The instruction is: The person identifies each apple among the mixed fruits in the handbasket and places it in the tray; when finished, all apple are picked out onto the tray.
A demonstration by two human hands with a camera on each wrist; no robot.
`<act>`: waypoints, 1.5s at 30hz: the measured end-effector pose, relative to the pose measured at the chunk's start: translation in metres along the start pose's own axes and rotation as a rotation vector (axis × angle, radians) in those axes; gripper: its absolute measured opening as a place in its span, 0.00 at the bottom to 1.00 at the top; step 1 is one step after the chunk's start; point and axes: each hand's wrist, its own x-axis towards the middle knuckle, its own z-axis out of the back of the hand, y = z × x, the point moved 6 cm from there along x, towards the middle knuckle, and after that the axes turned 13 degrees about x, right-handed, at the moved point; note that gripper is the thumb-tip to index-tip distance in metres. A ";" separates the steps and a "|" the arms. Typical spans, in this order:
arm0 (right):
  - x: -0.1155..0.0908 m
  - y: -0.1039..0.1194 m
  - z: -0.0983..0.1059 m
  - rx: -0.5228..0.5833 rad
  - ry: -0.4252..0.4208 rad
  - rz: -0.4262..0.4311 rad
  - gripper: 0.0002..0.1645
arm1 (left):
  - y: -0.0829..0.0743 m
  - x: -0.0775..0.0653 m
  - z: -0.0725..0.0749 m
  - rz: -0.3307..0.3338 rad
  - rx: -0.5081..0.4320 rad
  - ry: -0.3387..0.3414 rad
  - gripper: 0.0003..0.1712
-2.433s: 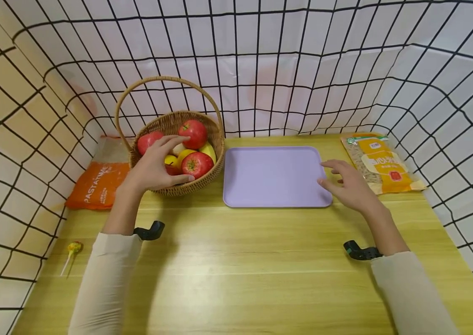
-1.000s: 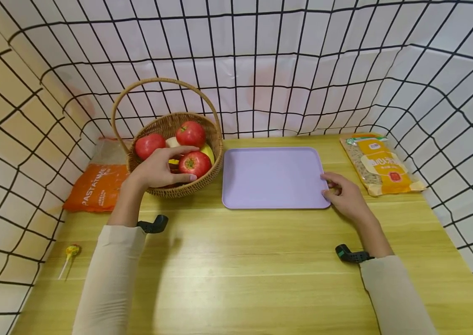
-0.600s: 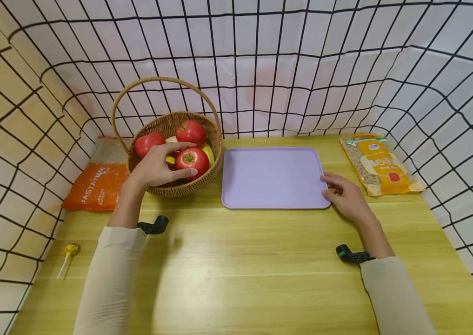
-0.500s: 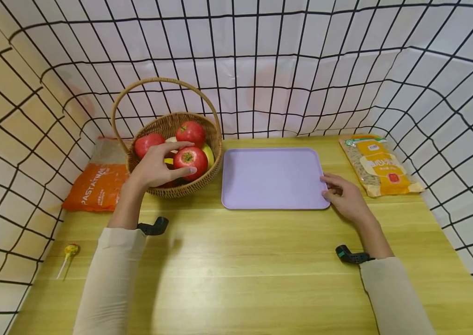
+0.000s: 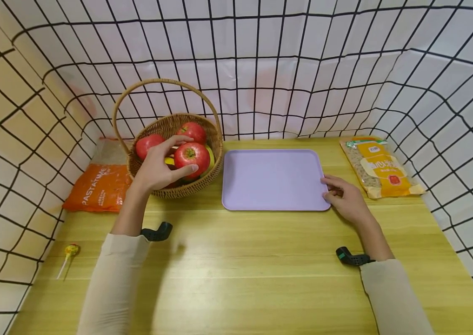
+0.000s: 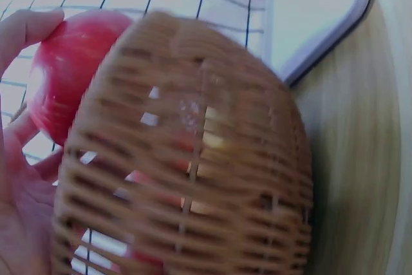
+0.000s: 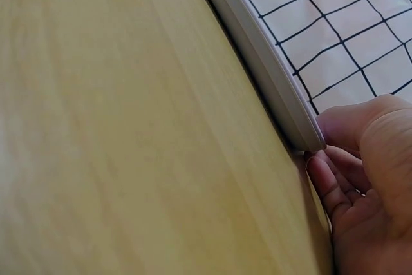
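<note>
My left hand (image 5: 156,168) grips a red apple (image 5: 191,157) between thumb and fingers, over the wicker basket (image 5: 186,190). In the left wrist view the apple (image 6: 77,62) shows above the basket's woven rim (image 6: 193,127). Two more red apples (image 5: 193,132) lie in the basket, with yellow fruit partly hidden beneath. At the other side, my right hand (image 5: 347,197) pinches the right edge of the lilac tray (image 5: 274,179). The right wrist view shows the thumb over the tray's rim (image 7: 270,75) and fingers below it.
An orange pasta bag (image 5: 98,188) lies left of the basket, and a lollipop (image 5: 70,253) nearer the front left. A yellow grain bag (image 5: 380,165) lies to the right of the tray. White walls with black grid lines enclose the wooden table (image 5: 253,260).
The left hand has closed round the front apple and raised it from the other fruit. Earlier the right hand came in to the tray's edge; it stays there now.
</note>
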 end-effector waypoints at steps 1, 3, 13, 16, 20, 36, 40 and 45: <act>0.000 0.000 0.000 0.000 0.000 0.004 0.26 | -0.002 -0.001 0.000 -0.002 -0.016 -0.007 0.36; 0.000 0.000 -0.001 -0.001 0.000 0.013 0.26 | -0.008 -0.001 -0.002 -0.004 -0.055 -0.020 0.36; 0.000 0.000 0.000 0.002 -0.009 0.013 0.25 | -0.041 0.005 -0.021 0.000 -0.355 0.006 0.35; 0.000 0.002 0.001 0.012 -0.011 0.001 0.25 | -0.054 0.010 -0.031 -0.020 -0.418 0.031 0.35; 0.001 0.006 0.000 0.016 -0.004 -0.009 0.26 | -0.068 0.018 -0.047 -0.053 -0.451 0.053 0.35; -0.003 0.004 -0.001 0.027 0.005 -0.001 0.26 | -0.084 0.040 -0.123 0.040 -0.586 0.123 0.38; -0.004 0.001 -0.002 0.024 0.015 -0.009 0.26 | -0.078 0.044 -0.141 0.115 -0.488 0.099 0.43; -0.001 0.004 -0.001 0.023 -0.001 0.005 0.26 | -0.071 0.055 -0.153 0.216 -0.429 0.020 0.40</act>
